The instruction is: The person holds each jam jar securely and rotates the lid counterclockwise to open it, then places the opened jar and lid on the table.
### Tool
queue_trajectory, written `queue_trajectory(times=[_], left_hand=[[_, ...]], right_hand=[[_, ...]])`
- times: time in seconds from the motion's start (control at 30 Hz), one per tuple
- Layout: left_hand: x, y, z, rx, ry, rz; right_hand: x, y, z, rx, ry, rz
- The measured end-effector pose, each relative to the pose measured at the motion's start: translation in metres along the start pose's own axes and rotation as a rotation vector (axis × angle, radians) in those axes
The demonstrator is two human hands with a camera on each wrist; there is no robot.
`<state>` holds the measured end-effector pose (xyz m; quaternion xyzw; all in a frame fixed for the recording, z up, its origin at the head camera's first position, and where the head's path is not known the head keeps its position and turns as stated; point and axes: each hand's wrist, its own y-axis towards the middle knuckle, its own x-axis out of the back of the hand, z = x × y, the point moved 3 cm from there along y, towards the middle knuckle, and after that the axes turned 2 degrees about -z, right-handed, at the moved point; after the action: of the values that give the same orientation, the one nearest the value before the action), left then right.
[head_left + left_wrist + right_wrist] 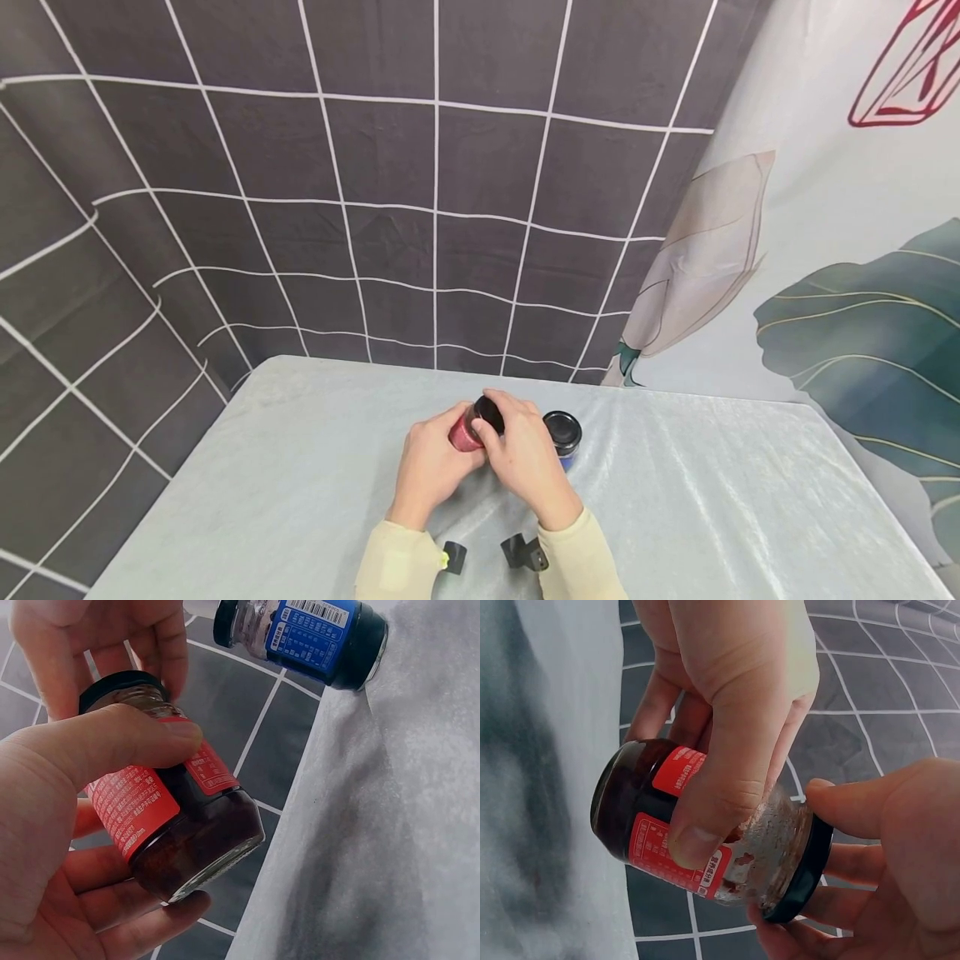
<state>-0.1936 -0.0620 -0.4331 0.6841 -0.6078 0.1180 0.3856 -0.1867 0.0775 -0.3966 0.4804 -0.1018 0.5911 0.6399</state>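
Observation:
A glass jar with a red label [679,772] and dark contents is held up, tilted, between both hands. My left hand [432,462] grips it round the body, the thumb lying across the label in the left wrist view. Its black lid [810,874] is on the mouth, and my right hand [525,450] holds that lid by the rim with thumb and fingers. Smears cling to the glass just under the lid. A second jar with a blue label [309,634] and a black lid stands upright on the table, just right of my right hand.
The table [712,483] bears a pale, shiny cloth. Behind it hangs a dark curtain [382,150] with a white grid, and at the right a pale curtain [750,350] with a leaf print. Black wrist mounts [454,557] sit at both sleeves.

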Motion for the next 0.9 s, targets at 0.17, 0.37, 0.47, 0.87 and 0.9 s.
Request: queue_trajectory(times=[0.17,0.37,0.47,0.87,0.9], left_hand=[[-0.0007,-0.0001,0.0003,0.010,-0.001,0.006],[-0.0025,0.0002,0.0014,0.011,-0.001,0.011],[-0.0025,0.0003,0.0015,0.009,-0.004,0.005],[-0.0028,0.0003,0.0019,0.004,-0.002,-0.003],[-0.0027,0.0001,0.0019,0.006,-0.002,-0.002]], right_hand=[[-0.0001,-0.0016,-0.0006,-0.005,0.009,0.012],[-0.0005,-0.0024,-0.0015,-0.001,0.013,0.016],[-0.0006,-0.0024,-0.0017,0.006,0.020,0.025],[-0.0008,-0.0026,-0.0018,0.014,0.035,0.039],[-0.0008,-0.0028,-0.0017,0.014,0.035,0.040]])
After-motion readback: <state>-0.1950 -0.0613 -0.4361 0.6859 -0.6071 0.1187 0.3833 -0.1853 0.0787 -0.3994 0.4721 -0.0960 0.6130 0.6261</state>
